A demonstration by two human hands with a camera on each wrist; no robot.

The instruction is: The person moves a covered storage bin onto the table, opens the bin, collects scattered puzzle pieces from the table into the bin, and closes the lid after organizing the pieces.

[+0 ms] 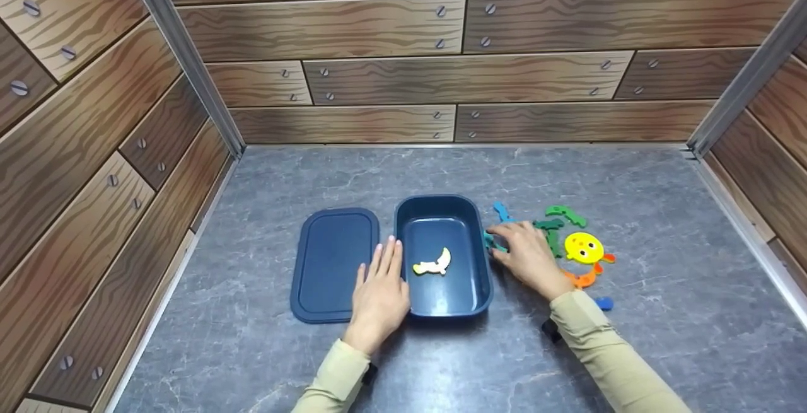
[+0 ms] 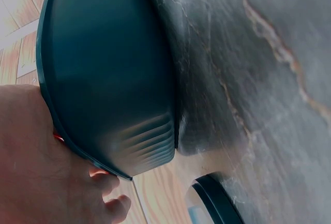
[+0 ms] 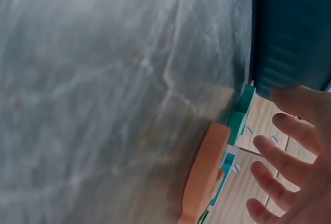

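On the grey worktop (image 1: 208, 343), the blue container (image 1: 444, 206) stands uncovered, with its lid (image 1: 334, 255) lying flat to the left. One pale yellow piece (image 1: 435, 267) rests on the container floor. Your left hand (image 1: 380, 296) lies with fingers straight against the container's left rim. Your right hand (image 1: 528, 255) is spread, thumb apart from bent fingers, at a teal piece (image 1: 488, 240) just outside the container's right wall; contact cannot be confirmed. Farther right lie green pieces (image 1: 566, 213), a yellow face disc (image 1: 583, 248) and an orange piece (image 1: 583, 280). The step in hand appears to be the pickup of the teal piece. The next move calls for bringing thumb and fingertips together on its edges, clear of the container wall.
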